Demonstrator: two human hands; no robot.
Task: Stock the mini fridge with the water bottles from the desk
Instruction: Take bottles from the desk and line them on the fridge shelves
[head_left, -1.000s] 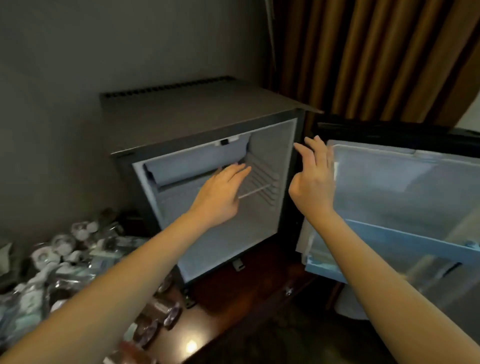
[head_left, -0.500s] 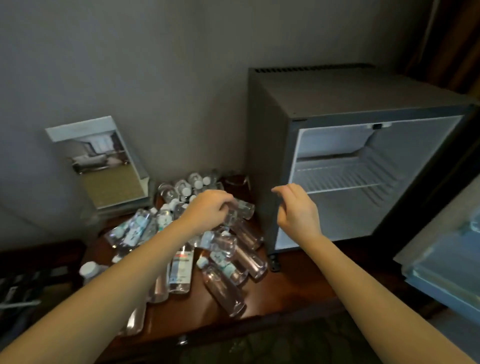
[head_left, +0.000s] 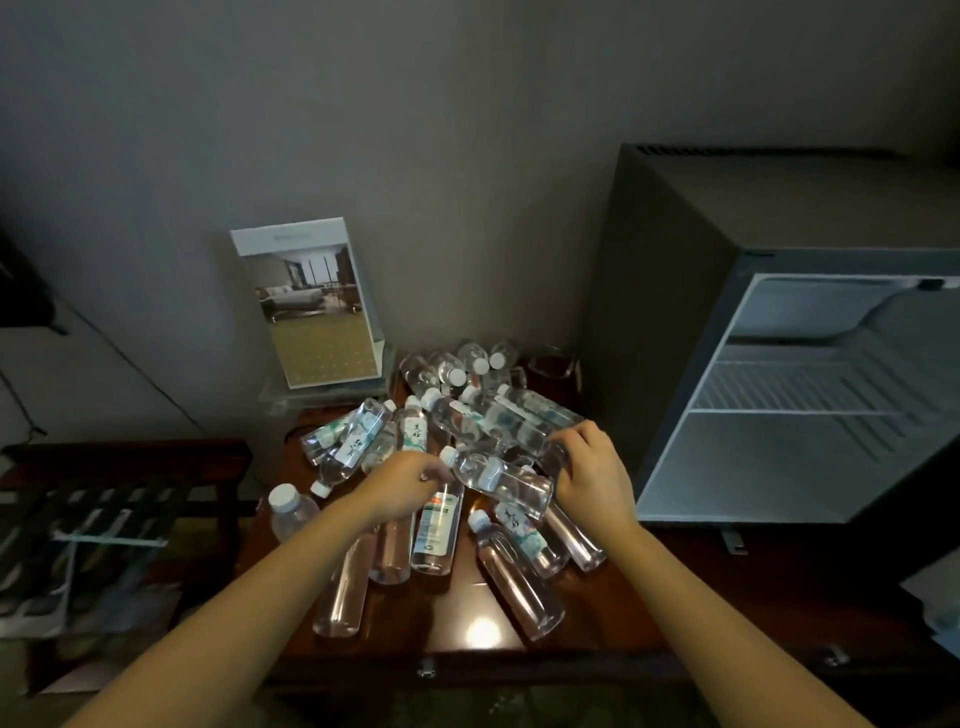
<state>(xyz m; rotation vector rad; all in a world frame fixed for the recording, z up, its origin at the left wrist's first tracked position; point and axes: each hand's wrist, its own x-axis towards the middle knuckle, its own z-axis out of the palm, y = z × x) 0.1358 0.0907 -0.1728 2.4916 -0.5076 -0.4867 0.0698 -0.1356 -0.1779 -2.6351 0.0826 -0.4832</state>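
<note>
Hands are now down from the open grey mini fridge (head_left: 670, 312) to the bottle heap (head_left: 467, 415) on the dark wooden tabletop (head_left: 452, 618); right hand (head_left: 592, 473) grip curled round the base of a clear white-capped plastic water bottle (head_left: 498, 480), left hand (head_left: 410, 486) by its cap, grip cannot be told; seemingly the pick-up step, and next it needs a clean lift rightward to the fridge.

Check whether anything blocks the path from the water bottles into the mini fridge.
Nothing visible does. The left hand and right hand are on the water bottles; the mini fridge beside them faces open, its wire shelf bare.

My right hand (head_left: 592, 470) curls round the base of a bottle (head_left: 498, 480) lying atop the pile on the desk (head_left: 452, 618); my left hand (head_left: 408, 483) sits at its cap end (grip unclear).
</note>
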